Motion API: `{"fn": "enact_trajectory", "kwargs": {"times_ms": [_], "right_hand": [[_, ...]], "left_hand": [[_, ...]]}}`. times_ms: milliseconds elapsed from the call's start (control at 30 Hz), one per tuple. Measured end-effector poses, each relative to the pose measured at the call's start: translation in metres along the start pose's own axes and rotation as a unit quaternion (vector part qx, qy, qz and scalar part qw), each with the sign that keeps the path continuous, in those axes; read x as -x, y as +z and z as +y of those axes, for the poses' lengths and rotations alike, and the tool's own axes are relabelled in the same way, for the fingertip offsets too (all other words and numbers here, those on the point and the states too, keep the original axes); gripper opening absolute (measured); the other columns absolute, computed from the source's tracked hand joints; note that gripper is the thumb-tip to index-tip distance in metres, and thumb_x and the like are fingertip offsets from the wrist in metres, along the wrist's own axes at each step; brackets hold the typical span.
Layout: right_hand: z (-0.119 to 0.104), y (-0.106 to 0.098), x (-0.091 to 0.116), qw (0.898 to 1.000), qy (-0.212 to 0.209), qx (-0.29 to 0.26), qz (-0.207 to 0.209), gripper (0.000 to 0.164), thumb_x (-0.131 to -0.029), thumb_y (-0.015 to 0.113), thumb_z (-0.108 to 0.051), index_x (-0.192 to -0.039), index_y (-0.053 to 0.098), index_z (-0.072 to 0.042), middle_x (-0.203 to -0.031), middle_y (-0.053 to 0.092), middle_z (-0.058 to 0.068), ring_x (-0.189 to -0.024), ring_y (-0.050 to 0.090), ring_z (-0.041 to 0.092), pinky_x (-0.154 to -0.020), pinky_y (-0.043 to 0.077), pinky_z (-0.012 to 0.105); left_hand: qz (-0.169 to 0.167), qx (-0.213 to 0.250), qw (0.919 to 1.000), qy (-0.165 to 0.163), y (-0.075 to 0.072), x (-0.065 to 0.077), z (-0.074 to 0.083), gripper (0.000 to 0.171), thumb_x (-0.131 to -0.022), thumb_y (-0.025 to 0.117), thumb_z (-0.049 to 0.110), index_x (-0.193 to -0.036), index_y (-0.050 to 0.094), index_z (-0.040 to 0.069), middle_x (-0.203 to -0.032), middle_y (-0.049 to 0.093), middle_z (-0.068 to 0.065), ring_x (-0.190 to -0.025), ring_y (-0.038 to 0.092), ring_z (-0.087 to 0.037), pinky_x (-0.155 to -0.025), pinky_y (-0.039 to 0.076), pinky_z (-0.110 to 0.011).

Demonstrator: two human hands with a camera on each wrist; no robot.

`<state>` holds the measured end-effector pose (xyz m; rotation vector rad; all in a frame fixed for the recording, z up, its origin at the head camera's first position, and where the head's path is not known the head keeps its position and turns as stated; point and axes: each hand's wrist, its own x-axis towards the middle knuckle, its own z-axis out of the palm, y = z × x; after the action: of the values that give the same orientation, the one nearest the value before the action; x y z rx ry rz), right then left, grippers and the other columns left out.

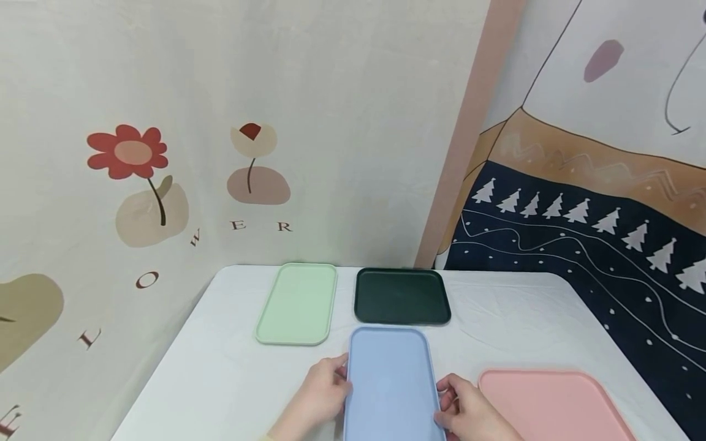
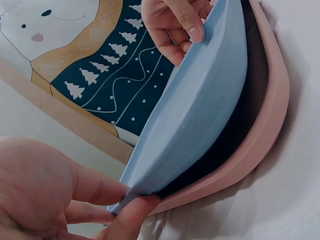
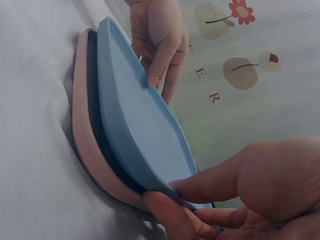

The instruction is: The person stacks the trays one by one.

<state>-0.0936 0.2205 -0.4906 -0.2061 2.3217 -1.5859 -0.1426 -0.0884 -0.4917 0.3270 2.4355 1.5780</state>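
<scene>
Blue tray, 6 o'clock in head view: left hand pinches its 9 o'clock edge, right hand its 3 o'clock (pink rim beneath, wrist views). Outward: dark green tray, 12; light green tray, 10; pink tray, 3.

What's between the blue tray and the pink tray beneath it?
What looks like a dark tray lies between the blue tray and the pink tray; both wrist views show it.
</scene>
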Motion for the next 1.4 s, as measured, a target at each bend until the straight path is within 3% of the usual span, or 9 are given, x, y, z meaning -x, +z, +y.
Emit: {"fn": "enact_trajectory", "kwargs": {"times_ms": [433,867,1400], "right_hand": [[0.0030,-0.0002,-0.0030,1.000,0.001,0.004,-0.002,0.031,-0.085,0.071,0.012,-0.111,0.054,0.008,-0.086,0.051,0.005,-0.071,0.054,0.014,-0.057,0.053,0.026],[0.0046,0.0009,0.0005,0.999,-0.024,0.022,0.003,0.032,-0.083,0.072,0.011,-0.109,0.054,0.007,-0.085,0.051,0.005,-0.068,0.054,0.009,-0.055,0.053,0.025],[0.0053,0.0020,0.0001,1.000,-0.009,0.012,0.014,0.034,-0.083,0.073,0.011,-0.111,0.054,0.007,-0.086,0.052,0.005,-0.067,0.055,0.011,-0.054,0.054,0.027]], "left_hand": [[-0.006,-0.008,0.9999,0.005,0.0026,-0.0003,-0.0062,0.061,-0.086,0.066,-0.008,-0.143,0.049,-0.021,-0.092,0.060,-0.008,-0.065,0.062,-0.015,-0.050,0.057,-0.031],[-0.003,-0.031,0.9994,0.013,0.0039,0.0015,-0.0051,0.059,-0.087,0.066,-0.008,-0.142,0.050,-0.021,-0.088,0.058,-0.005,-0.061,0.060,-0.013,-0.049,0.055,-0.029],[-0.010,-0.036,0.9993,0.006,0.0046,-0.0014,-0.0034,0.058,-0.089,0.066,-0.008,-0.142,0.048,-0.023,-0.085,0.057,-0.004,-0.061,0.060,-0.014,-0.049,0.055,-0.029]]}}
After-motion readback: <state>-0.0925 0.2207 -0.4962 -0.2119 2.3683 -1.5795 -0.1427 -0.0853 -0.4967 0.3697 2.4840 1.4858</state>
